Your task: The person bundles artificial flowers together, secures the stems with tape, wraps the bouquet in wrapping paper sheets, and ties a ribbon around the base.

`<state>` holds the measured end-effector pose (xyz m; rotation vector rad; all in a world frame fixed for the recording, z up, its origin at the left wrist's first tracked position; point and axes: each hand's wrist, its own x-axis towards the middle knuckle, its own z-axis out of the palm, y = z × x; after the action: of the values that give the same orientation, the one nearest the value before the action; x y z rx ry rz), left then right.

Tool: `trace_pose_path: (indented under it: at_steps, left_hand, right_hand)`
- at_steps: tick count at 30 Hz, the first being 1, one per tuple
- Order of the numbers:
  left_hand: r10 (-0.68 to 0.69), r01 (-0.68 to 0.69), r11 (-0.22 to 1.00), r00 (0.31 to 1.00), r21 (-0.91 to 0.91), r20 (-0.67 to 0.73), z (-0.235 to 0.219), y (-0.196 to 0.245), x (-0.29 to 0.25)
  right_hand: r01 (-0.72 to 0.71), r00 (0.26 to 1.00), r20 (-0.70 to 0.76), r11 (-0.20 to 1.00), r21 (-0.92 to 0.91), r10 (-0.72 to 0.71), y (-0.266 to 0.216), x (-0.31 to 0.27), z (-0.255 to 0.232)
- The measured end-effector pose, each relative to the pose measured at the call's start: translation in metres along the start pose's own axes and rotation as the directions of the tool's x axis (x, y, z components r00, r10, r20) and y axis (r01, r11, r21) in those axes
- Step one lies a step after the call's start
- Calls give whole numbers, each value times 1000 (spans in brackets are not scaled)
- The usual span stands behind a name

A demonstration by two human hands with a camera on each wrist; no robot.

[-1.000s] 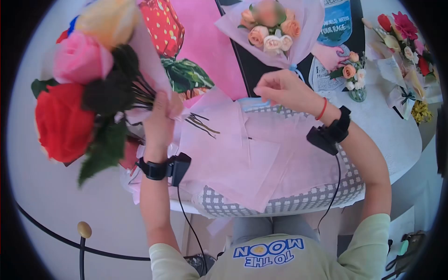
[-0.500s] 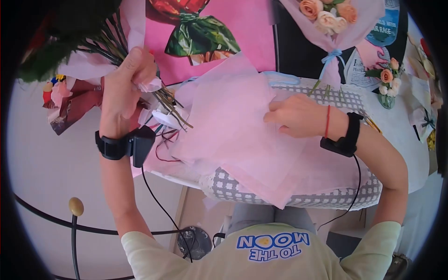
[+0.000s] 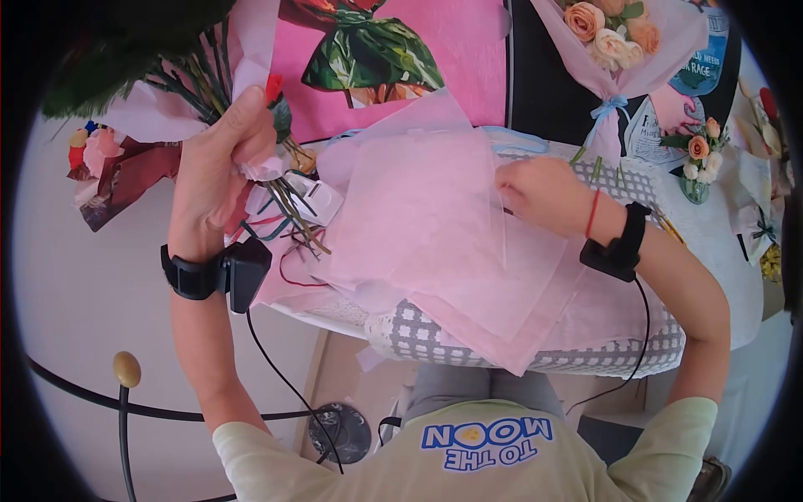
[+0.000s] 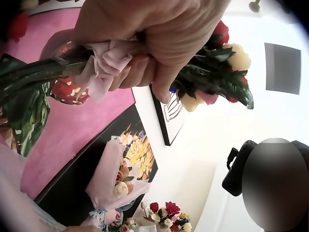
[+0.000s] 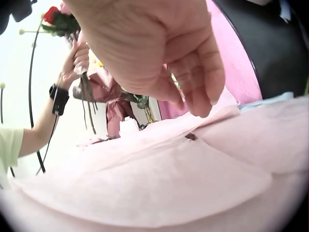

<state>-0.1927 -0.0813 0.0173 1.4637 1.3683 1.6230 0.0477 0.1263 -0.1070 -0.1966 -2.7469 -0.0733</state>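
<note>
A bouquet of red, cream and pink roses (image 4: pixel 239 57) is held up at the left edge of a white table (image 3: pixel 738 255), its bare stems pointing inward. The person's left hand (image 3: pixel 222 159) grips it firmly around the stems and gathered pink paper. The right hand (image 3: pixel 548 198), fingers bent, is at the far right edge of pale pink sheets (image 3: pixel 418 217) spread toward the table's near edge; whether it pinches them, I cannot tell. Near the far edge lies a peach bouquet (image 3: pixel 615 48) with a blue bow (image 3: pixel 608 107); right of it stands a small glass vase (image 3: pixel 693 187) of roses.
</note>
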Motion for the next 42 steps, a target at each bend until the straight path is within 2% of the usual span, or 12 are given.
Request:
trace_pose_path:
  at_steps: [2, 4, 7, 13, 15, 17, 19, 21, 23, 27, 29, 42]
  left_hand:
    - [-14, 14, 1000, 1000, -27, -8, 3, -1, 0]
    - [-25, 24, 998, 1000, -51, -11, 7, -1, 1]
    - [-46, 42, 992, 998, -121, -34, 7, -1, 0]
    - [-6, 5, 999, 1000, -44, -19, -4, -3, -8]
    - [-3, 2, 1000, 999, -16, -39, -7, -4, -9]
    - [-14, 13, 1000, 999, -27, -36, -7, -5, -9]
    - [-25, 24, 999, 999, -31, -32, -7, -6, -7]
    - [-12, 12, 999, 1000, -45, -14, -7, -7, -3]
    - [-7, 6, 999, 1000, -41, -30, -8, -9, -1]
    - [12, -12, 1000, 999, -11, -46, -8, -7, -1]
    - [21, -21, 1000, 998, -11, -57, -10, -7, -2]
    - [11, -14, 996, 999, -88, -38, -6, -14, -9]
  right_hand:
    - [-170, 984, -37, 975, 143, 177, 8, 3, 2]
    - [-513, 837, 418, 772, 376, 353, 13, 10, 1]
    - [-641, 768, 429, 568, 517, 476, 11, 17, 22]
    - [-498, 834, 206, 539, 679, 512, 23, 25, 24]
    - [-553, 760, 169, 487, 676, 628, 20, 27, -11]
    - [-371, 848, -31, 634, 679, 529, 29, 23, -42]
    - [-214, 907, -273, 910, 356, 320, 36, 23, -76]
    - [-158, 914, -316, 941, 299, 254, 11, 23, -109]
    - [-41, 959, -281, 999, -29, 31, -8, 20, -142]
    - [-90, 986, -151, 984, -154, 66, -53, 23, -168]
    - [168, 983, -10, 920, -354, -183, -53, 22, -168]
    - [97, 940, 312, 984, 151, -140, -109, -20, -31]
